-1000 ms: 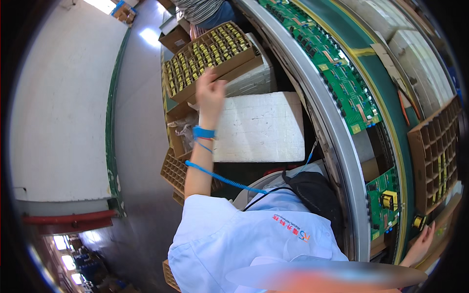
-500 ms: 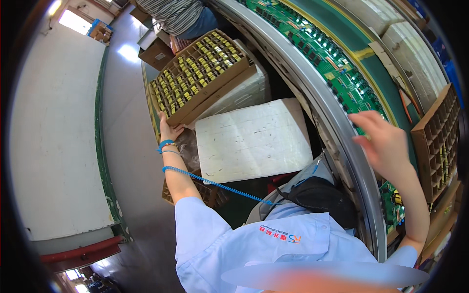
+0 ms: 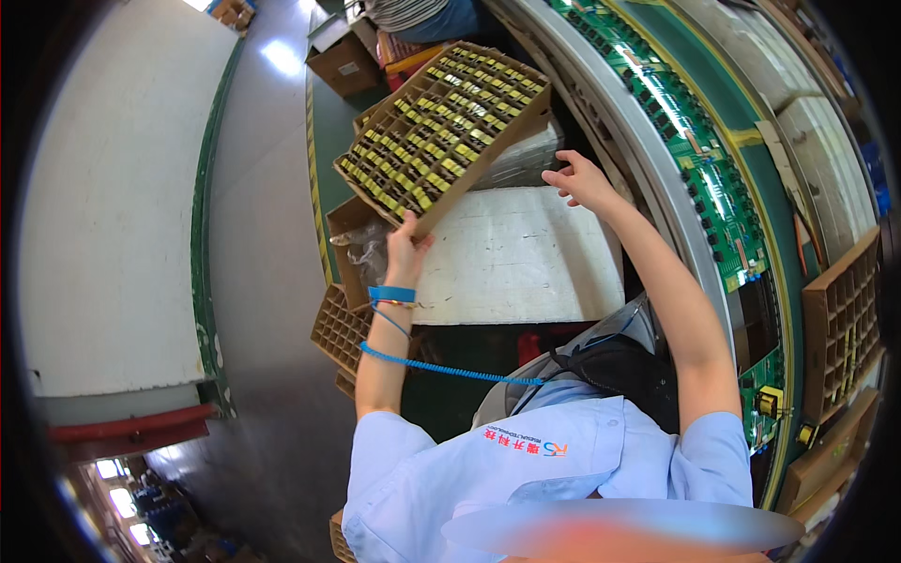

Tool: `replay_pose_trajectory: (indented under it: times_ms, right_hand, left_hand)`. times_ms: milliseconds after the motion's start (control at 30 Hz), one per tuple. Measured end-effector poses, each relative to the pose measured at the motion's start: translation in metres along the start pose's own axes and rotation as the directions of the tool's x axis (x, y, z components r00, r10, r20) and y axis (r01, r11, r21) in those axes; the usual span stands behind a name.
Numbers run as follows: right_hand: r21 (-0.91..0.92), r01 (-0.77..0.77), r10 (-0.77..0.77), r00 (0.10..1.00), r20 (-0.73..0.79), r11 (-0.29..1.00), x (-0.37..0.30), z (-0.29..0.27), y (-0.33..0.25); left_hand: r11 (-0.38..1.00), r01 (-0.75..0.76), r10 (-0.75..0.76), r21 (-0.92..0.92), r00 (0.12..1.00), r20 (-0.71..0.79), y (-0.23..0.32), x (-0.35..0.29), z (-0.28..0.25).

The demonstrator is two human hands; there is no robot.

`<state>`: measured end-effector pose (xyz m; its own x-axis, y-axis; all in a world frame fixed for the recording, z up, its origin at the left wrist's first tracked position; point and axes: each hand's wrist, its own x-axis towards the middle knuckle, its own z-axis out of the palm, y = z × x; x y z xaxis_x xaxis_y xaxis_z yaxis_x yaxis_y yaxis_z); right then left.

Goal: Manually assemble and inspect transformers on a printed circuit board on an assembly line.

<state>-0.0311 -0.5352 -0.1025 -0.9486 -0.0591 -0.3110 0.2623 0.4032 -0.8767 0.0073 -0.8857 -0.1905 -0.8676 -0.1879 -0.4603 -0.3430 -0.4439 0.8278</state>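
While the left hand point(image 3: 404, 263) touches the near corner of the partitioned cardboard tray point(image 3: 469, 176), its grip partly hidden so I cannot tell whether it closes, the right hand point(image 3: 584, 182) hangs empty, fingers loosely spread, apart from the right long side. The tray lies ahead, its long axis slanting from near left to far right, the left hand nearer. Matte brown dividers hold blocky, yellow-wrapped transformers point(image 3: 405, 178) above a scuffed, flat white foam block point(image 3: 526, 249).
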Motion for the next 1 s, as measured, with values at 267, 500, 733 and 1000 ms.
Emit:
replay_pose_trajectory:
  times_ms: [267,500,733,1000]
  right_hand:
    - [-0.23,0.262,-0.233,0.962,0.144,0.937,-0.008,0.068,0.019]
    - [-0.317,0.613,-0.477,0.776,0.412,0.724,-0.042,0.144,-0.055]
    - [-0.547,0.652,-0.45,0.758,0.472,0.525,-0.013,0.166,-0.053]
    - [-0.605,0.568,-0.474,0.817,0.328,0.559,0.011,0.158,-0.048]
  left_hand:
    - [0.984,-0.089,0.101,-0.154,0.992,0.077,-0.011,-0.036,0.018]
    - [0.955,-0.094,0.133,-0.281,0.984,0.122,-0.023,-0.027,0.002]
    - [0.955,-0.114,0.151,-0.274,0.982,0.117,-0.021,-0.039,0.016]
    - [0.966,-0.118,0.154,-0.231,0.978,0.142,-0.014,-0.037,0.019]
